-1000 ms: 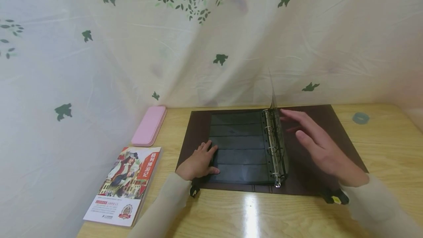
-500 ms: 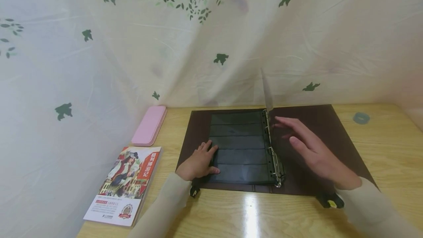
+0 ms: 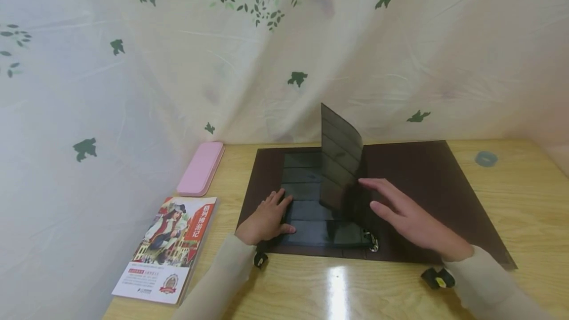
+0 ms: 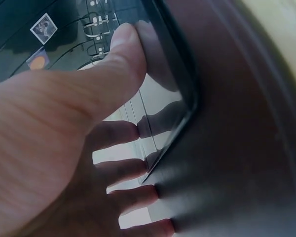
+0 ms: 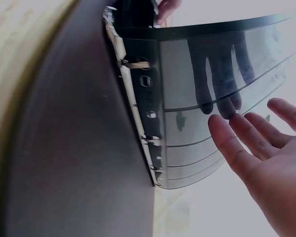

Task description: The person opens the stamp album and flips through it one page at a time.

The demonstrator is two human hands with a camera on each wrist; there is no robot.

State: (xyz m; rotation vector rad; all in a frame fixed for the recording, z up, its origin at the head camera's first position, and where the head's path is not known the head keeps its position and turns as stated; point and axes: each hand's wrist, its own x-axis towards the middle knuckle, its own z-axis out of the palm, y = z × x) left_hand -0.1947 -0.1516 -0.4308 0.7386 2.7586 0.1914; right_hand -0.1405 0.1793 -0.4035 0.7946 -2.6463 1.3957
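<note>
A ring-bound stamp album with a dark brown cover (image 3: 418, 167) lies spread on the table. One black, strip-pocketed page (image 3: 339, 154) stands half turned above the rings, leaning left. My right hand (image 3: 413, 219) is beside that page with extended fingers, the fingertips at its surface; whether they touch is unclear. My left hand (image 3: 264, 216) rests with spread fingers on the left edge of the lying pages (image 3: 300, 191), thumb over the sheet. Metal rings (image 5: 138, 64) hold the pages at the spine. Two small stamps (image 4: 43, 28) show in the left wrist view.
On the left of the wooden table (image 3: 302, 285) lie a pink case (image 3: 201, 168) and an illustrated book (image 3: 164, 251). A small greyish round object (image 3: 486, 158) sits at the far right. Patterned fabric (image 3: 249, 83) hangs behind the table.
The standing page has swung leftward from near upright at the rings over the left pages. My right hand has moved left and nearer to me beside it. My left hand stays in place.
</note>
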